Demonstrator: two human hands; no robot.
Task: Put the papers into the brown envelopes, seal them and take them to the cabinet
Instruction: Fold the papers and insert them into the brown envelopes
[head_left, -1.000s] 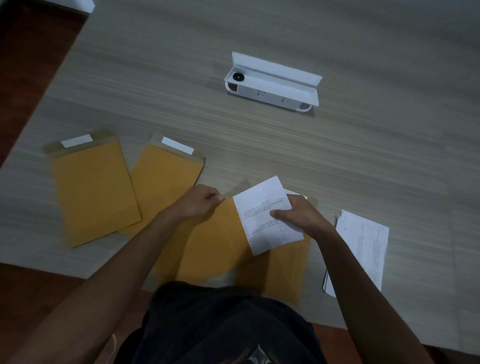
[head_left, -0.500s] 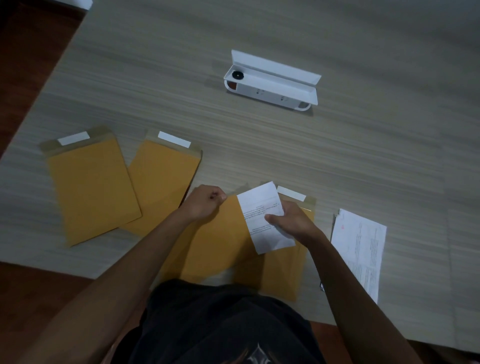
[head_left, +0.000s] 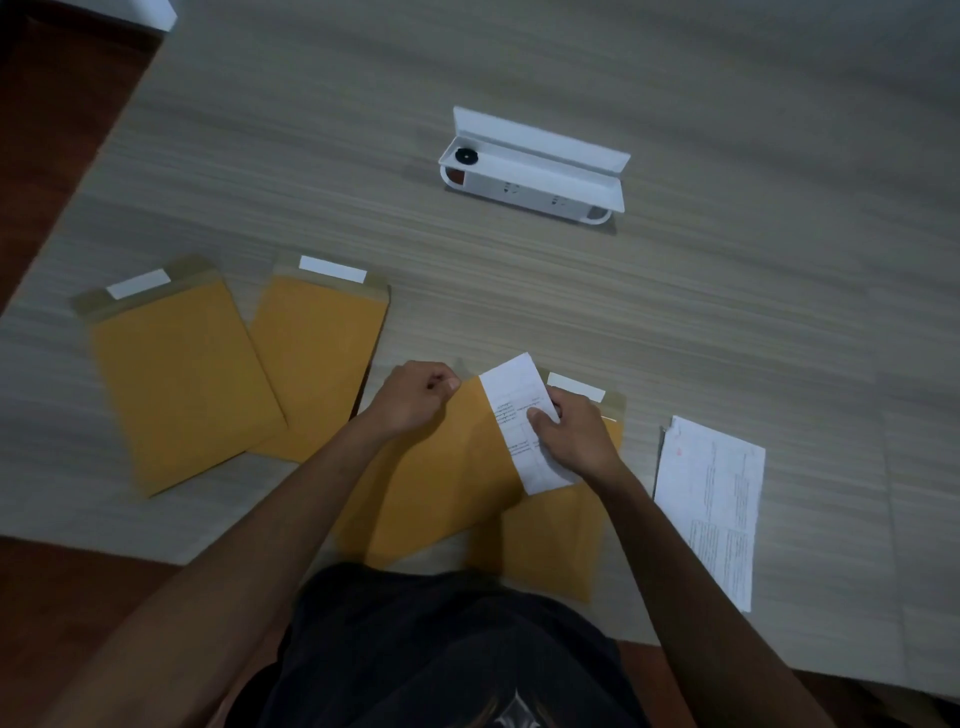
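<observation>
At the near tabletop (head_left: 675, 322) edge, folded paper (head_left: 519, 415) pinched in right hand (head_left: 574, 441), long axis slanting away, lower end over the middle envelope (head_left: 441, 478). Envelope mouth pinched open by left hand (head_left: 415, 397), just left of the paper's top. Remaining papers (head_left: 711, 499) to the right.

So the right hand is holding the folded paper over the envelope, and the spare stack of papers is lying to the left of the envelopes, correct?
Not quite. The right hand does hold the folded paper over the envelope, but the head view shows the spare stack of papers lying on the right side of the envelopes, not the left. On the left lie two more envelopes.
</observation>
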